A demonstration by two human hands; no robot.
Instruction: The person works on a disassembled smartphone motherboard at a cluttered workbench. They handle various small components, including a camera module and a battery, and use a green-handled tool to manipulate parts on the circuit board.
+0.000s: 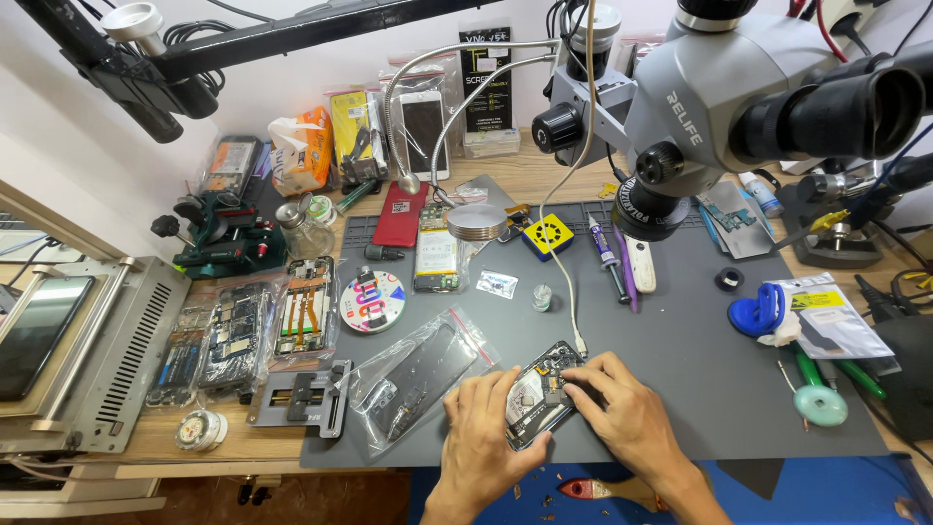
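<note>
Both hands worked at an opened black smartphone with its back cover off [541,391], which lay tilted on the grey rubber work mat [680,389] near its front edge. The left hand [483,416] curled around the phone's lower left side, gripping it by the edge. The right hand [622,403] rested over the phone's upper right corner, fingers bent and pressed onto the exposed interior; whether it pinched anything could not be told. A white cable [567,282] ran down to the phone's top end. Just left of the hands lay a clear plastic bag holding a dark panel [418,374]. A grey stereo microscope [719,107] hung above the mat.
</note>
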